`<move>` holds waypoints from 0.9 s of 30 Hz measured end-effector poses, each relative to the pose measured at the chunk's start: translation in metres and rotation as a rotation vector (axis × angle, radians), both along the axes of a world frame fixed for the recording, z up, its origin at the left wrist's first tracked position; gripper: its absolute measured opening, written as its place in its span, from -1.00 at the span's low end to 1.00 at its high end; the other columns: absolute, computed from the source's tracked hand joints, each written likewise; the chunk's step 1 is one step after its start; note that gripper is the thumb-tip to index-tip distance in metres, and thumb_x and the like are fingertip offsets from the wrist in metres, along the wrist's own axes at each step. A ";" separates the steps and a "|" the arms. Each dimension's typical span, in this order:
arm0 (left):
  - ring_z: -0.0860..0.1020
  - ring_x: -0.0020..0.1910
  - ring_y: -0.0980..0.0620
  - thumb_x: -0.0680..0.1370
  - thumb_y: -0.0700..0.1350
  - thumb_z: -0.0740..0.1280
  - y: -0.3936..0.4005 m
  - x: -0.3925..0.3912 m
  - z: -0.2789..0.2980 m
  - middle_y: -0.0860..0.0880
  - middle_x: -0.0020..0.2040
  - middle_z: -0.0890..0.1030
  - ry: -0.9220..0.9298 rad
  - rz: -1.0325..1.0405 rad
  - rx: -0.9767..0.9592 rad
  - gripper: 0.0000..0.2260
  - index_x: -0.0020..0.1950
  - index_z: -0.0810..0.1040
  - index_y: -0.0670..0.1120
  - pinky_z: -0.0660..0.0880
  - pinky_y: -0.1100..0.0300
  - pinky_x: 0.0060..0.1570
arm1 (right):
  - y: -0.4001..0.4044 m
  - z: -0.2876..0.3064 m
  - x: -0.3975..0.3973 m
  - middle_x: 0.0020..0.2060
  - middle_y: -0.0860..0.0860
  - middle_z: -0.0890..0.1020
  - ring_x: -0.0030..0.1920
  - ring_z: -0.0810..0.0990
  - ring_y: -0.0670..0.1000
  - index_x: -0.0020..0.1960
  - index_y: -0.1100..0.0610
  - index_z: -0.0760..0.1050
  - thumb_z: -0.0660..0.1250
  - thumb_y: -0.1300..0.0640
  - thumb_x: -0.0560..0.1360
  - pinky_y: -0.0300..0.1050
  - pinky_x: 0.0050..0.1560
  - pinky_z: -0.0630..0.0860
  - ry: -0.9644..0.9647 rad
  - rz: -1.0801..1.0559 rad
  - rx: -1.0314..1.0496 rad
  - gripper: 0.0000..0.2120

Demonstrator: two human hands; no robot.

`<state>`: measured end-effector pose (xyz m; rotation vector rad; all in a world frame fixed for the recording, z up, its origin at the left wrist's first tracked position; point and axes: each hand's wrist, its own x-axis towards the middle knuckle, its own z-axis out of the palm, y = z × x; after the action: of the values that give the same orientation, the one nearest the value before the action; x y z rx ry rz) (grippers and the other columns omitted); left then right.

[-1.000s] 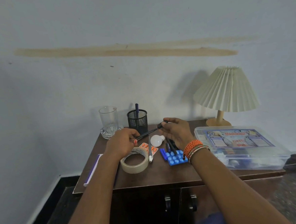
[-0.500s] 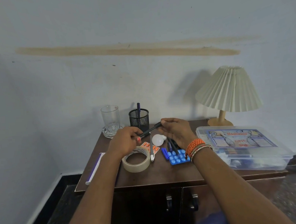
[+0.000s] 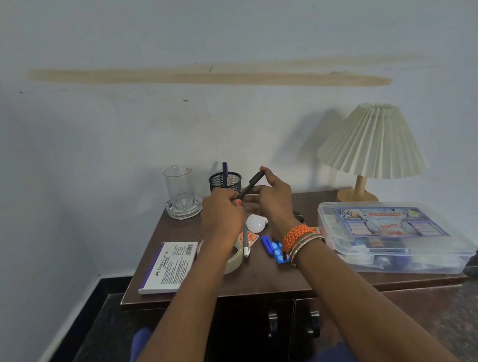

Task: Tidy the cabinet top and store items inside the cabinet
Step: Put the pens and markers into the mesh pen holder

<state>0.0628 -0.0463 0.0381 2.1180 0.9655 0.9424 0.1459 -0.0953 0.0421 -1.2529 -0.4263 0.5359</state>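
A black pen [image 3: 250,185] is held slanted above the dark wooden cabinet top [image 3: 292,273], just in front of a black mesh pen holder [image 3: 225,181] that has one blue pen standing in it. My left hand [image 3: 222,213] pinches the pen's lower end. My right hand [image 3: 270,197] grips its upper end with curled fingers. Under my hands lie a white bulb [image 3: 255,223], a white pen [image 3: 245,241], a roll of tape [image 3: 235,261], an orange pill strip [image 3: 252,238] and blue pill strips [image 3: 275,250].
A clear glass [image 3: 179,192] stands at the back left. A white Faber-Castell box [image 3: 170,266] lies at the front left corner. A clear first-aid box [image 3: 391,236] fills the right side, behind it a pleated lamp [image 3: 371,143]. Two door handles [image 3: 293,322] show below.
Both hands have risen with the black pen and drawn closer together near the pen holder; the pen now tilts more steeply. The view has shifted, showing the white box's face.
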 end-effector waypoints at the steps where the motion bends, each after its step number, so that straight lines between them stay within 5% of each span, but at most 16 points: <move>1: 0.59 -0.12 -0.17 0.49 -0.24 0.24 -0.002 0.000 -0.001 -0.17 -0.11 0.64 0.002 0.025 0.009 -0.76 0.04 0.66 -0.07 0.54 0.08 -0.16 | 0.002 0.000 -0.001 -0.23 0.25 0.62 -0.20 0.58 0.20 0.45 0.06 0.28 0.06 0.55 0.47 0.19 -0.04 0.57 0.011 0.011 0.012 -0.35; 5: 0.56 -0.11 -0.19 0.47 -0.26 0.22 -0.012 0.000 0.000 -0.18 -0.13 0.61 0.029 0.104 0.036 -0.77 -0.02 0.65 -0.11 0.38 0.14 -0.27 | 0.004 -0.002 -0.004 -0.29 0.25 0.62 -0.29 0.57 0.19 0.38 0.07 0.35 0.04 0.58 0.45 0.02 -0.25 0.57 0.000 0.014 0.036 -0.36; 13: 0.54 -0.08 -0.20 0.48 -0.24 0.24 -0.024 0.001 -0.002 -0.19 -0.11 0.61 0.046 0.136 0.084 -0.80 -0.02 0.64 -0.13 0.41 0.06 -0.22 | 0.001 -0.002 -0.002 -0.33 0.25 0.58 -0.40 0.55 0.14 0.23 0.10 0.46 0.03 0.54 0.43 -0.07 -0.35 0.59 0.005 -0.025 0.051 -0.46; 18: 0.58 -0.05 -0.17 0.53 -0.23 0.24 -0.014 0.002 0.004 -0.17 -0.09 0.65 0.077 -0.047 0.004 -0.79 0.04 0.65 -0.11 0.43 0.14 -0.17 | 0.000 0.005 0.014 -0.25 0.19 0.61 -0.21 0.61 0.13 0.01 0.16 0.54 0.28 0.28 0.52 0.05 -0.11 0.64 0.073 -0.131 0.100 -0.88; 20: 0.60 -0.09 -0.09 0.56 -0.23 0.22 -0.012 0.000 0.009 -0.13 -0.10 0.62 0.149 -0.155 -0.117 -0.79 0.10 0.61 -0.15 0.38 0.22 -0.19 | -0.006 0.005 0.021 -0.27 0.17 0.60 -0.23 0.61 0.10 -0.02 0.25 0.53 0.26 0.32 0.55 -0.02 -0.10 0.63 0.181 -0.121 0.134 -0.92; 23: 0.36 -0.59 0.15 0.60 -0.31 0.10 -0.015 -0.003 0.021 -0.04 -0.34 0.44 0.139 -0.361 -0.521 -0.78 0.02 0.54 -0.17 0.20 0.32 -0.56 | -0.017 0.007 0.027 -0.26 0.15 0.60 -0.23 0.61 0.06 -0.04 0.27 0.50 0.18 0.35 0.58 -0.14 -0.18 0.62 0.340 0.057 0.212 -0.87; 25: 0.18 -0.68 0.21 0.61 -0.32 0.03 -0.015 -0.005 0.027 -0.01 -0.40 0.35 -0.015 -0.475 -0.854 -0.76 -0.05 0.47 -0.19 0.07 0.38 -0.68 | -0.024 0.012 0.033 -0.30 0.10 0.62 -0.22 0.62 0.03 -0.03 0.24 0.51 0.16 0.31 0.59 -0.11 -0.14 0.62 0.355 0.188 0.230 -0.85; 27: 0.15 -0.67 0.21 0.62 -0.31 0.01 -0.014 -0.007 0.030 0.01 -0.44 0.33 -0.084 -0.537 -0.988 -0.75 -0.11 0.45 -0.16 0.05 0.40 -0.69 | -0.029 0.016 0.038 -0.34 0.04 0.63 -0.22 0.63 0.00 -0.04 0.20 0.53 0.19 0.28 0.59 0.01 -0.02 0.59 0.366 0.262 0.242 -0.86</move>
<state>0.0555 -0.0599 0.0684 1.3403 0.5687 0.1827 0.1842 -0.1245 0.0582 -0.8481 -0.3352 0.8921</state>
